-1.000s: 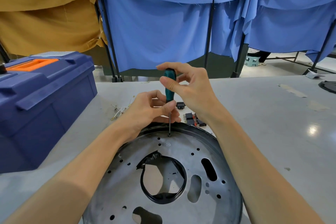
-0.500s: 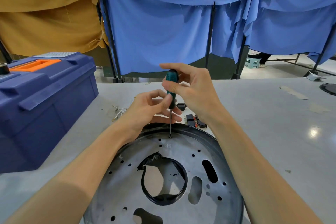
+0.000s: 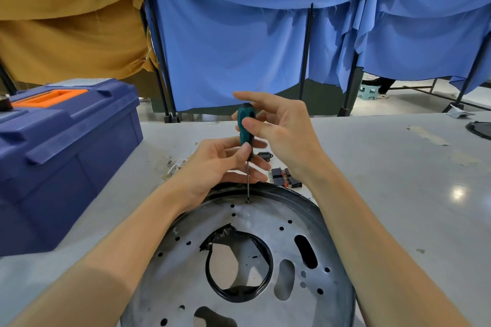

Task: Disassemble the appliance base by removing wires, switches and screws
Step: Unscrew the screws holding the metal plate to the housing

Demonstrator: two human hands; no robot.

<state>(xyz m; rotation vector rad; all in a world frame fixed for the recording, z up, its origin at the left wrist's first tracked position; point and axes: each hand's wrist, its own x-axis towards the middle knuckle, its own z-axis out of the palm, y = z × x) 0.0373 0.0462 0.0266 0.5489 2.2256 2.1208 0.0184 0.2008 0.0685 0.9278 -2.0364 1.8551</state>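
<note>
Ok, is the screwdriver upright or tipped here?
Upright: the screwdriver stands vertical, tip on a screw near the base rim, pinched by the left hand and right hand.

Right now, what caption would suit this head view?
Left hand steadies, right hand pinches a green screwdriver upright on a screw in the appliance base.

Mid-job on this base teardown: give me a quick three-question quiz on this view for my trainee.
1. True or false: the screwdriver stands upright with its tip on the metal base, near the far rim.
2. The black switches lie: A. on the table, just beyond the base's far rim; B. in the base's centre hole; C. in a palm.
3. Fill in: the blue toolbox has an ____ handle.
Key: 1 true; 2 A; 3 orange.
</note>
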